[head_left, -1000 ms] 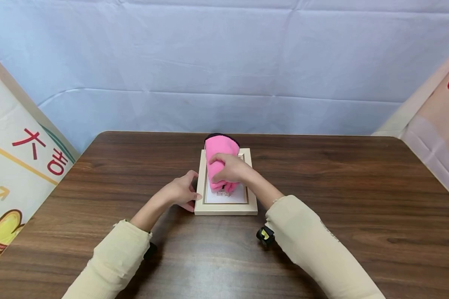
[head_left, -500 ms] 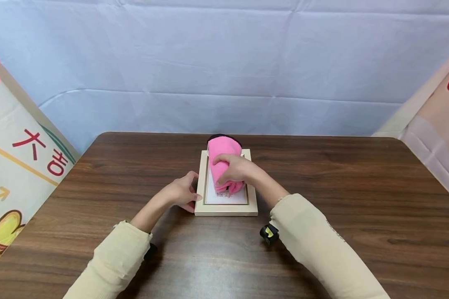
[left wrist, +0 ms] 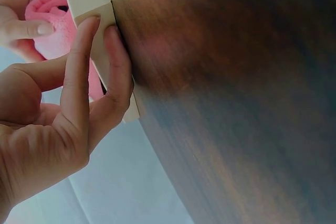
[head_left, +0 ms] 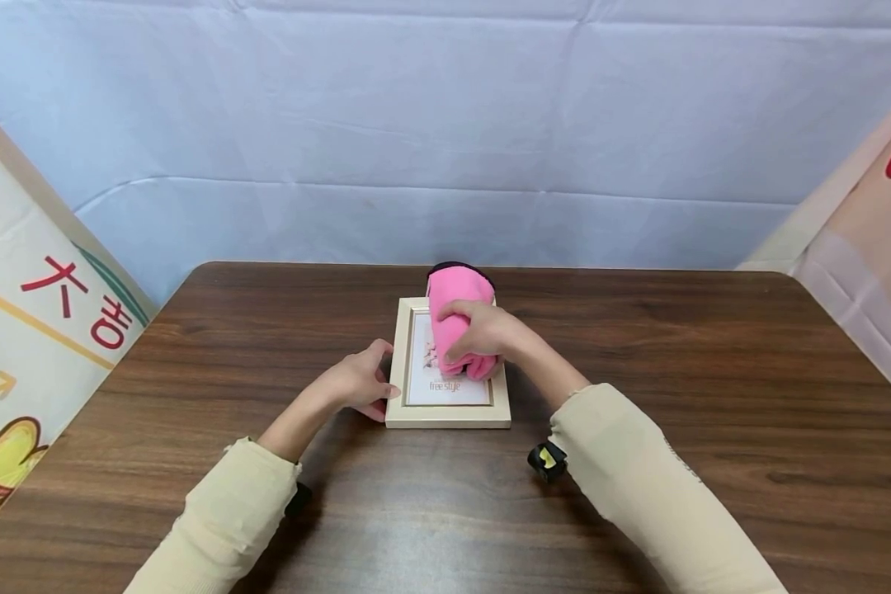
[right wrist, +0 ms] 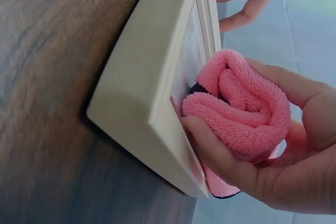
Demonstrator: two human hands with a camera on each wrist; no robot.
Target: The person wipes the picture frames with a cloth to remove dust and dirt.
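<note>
A cream picture frame point(head_left: 448, 419) lies flat on the table, with a printed sheet reading "free style" behind its pane. My left hand point(head_left: 360, 381) holds its left edge, thumb on top and fingers against the side, as the left wrist view point(left wrist: 73, 114) also shows. On the right half of the pane, my right hand point(head_left: 483, 334) grips a folded pink towel point(head_left: 456, 289) with dark edging. In the right wrist view the rolled folds of the towel point(right wrist: 236, 108) touch the frame's face, thumb and fingers on either side.
The brown wooden table point(head_left: 683, 412) stretches out on both sides of the frame. A pale cloth backdrop point(head_left: 445, 124) hangs behind its far edge. Printed cloths point(head_left: 44, 346) stand at left and right.
My right hand has slid the pink towel to the right across the pane, uncovering more of the print on the left. The left hand and the picture frame have stayed put.
</note>
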